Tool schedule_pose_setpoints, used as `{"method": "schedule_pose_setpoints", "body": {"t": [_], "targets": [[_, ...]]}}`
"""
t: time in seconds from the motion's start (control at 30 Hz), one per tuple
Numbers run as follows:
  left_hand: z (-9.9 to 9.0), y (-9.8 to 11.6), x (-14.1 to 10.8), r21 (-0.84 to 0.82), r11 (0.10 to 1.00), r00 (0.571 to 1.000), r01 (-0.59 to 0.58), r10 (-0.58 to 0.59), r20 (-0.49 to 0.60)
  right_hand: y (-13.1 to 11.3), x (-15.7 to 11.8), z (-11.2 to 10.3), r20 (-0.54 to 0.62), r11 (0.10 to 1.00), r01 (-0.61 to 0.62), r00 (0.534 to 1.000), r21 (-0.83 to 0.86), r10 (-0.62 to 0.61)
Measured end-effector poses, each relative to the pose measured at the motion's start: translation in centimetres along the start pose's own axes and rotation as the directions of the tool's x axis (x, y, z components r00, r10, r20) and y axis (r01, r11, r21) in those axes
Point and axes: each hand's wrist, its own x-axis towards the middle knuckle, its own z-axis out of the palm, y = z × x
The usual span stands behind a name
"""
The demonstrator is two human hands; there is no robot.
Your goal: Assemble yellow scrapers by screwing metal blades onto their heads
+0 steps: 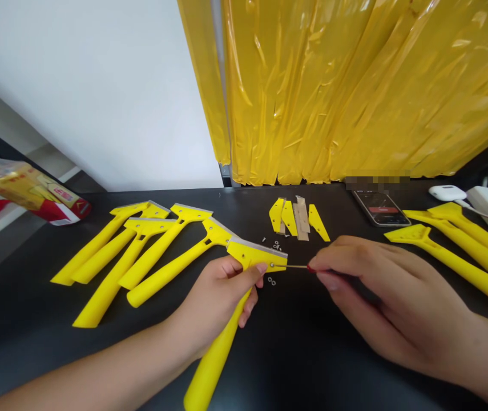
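My left hand point(230, 291) is closed around the neck of a yellow scraper point(216, 365), its thumb on the head beside a screw point(272, 265). A metal blade edge runs along the top of that head. My right hand point(380, 291) pinches a thin screwdriver point(297, 266) by its red end, and the shaft points left with its tip at or close to the screw. Small nuts point(271, 281) lie just beyond the scraper head, and more small screws and nuts point(277, 245) sit behind it.
Several yellow scrapers point(107, 279) with blades lie at left. Yellow plates point(275, 216) and loose blades point(301, 217) lie at the back middle. Yellow handles point(462, 262), a phone point(380, 206) and a white case point(447, 193) are at right. A packet point(33, 191) stands far left.
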Motion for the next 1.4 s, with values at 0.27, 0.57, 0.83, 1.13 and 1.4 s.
{"method": "schedule_pose_setpoints", "body": {"t": [0.27, 0.57, 0.83, 1.13, 1.4], "targets": [[0.0, -0.2, 0.0, -0.003, 1.0, 1.0, -0.01, 0.01, 0.003, -0.2, -0.2, 0.0, 0.002, 0.967, -0.2, 0.979, 0.156, 0.202], [0.1, -0.2, 0.0, -0.003, 1.0, 1.0, 0.0, 0.001, 0.018, 0.3, 0.0, 0.1, 0.158, 0.645, -0.398, 0.904, 0.653, 0.398], [0.0, -0.2, 0.1, 0.017, 1.0, 1.0, -0.002, 0.002, 0.028, 0.1, 0.3, -0.1, -0.082, 0.902, -0.263, 0.948, 0.343, 0.308], [-0.3, 0.3, 0.0, -0.096, 0.995, 0.995, 0.033, -0.024, 0.093, 0.9, 0.3, -0.8, 0.011, 0.891, -0.208, 0.975, 0.404, 0.222], [-0.1, 0.0, -0.1, -0.035, 0.999, 0.997, 0.017, -0.015, 0.077, 0.3, 0.2, -0.4, -0.056, 0.994, -0.109, 0.992, 0.023, 0.11]]}}
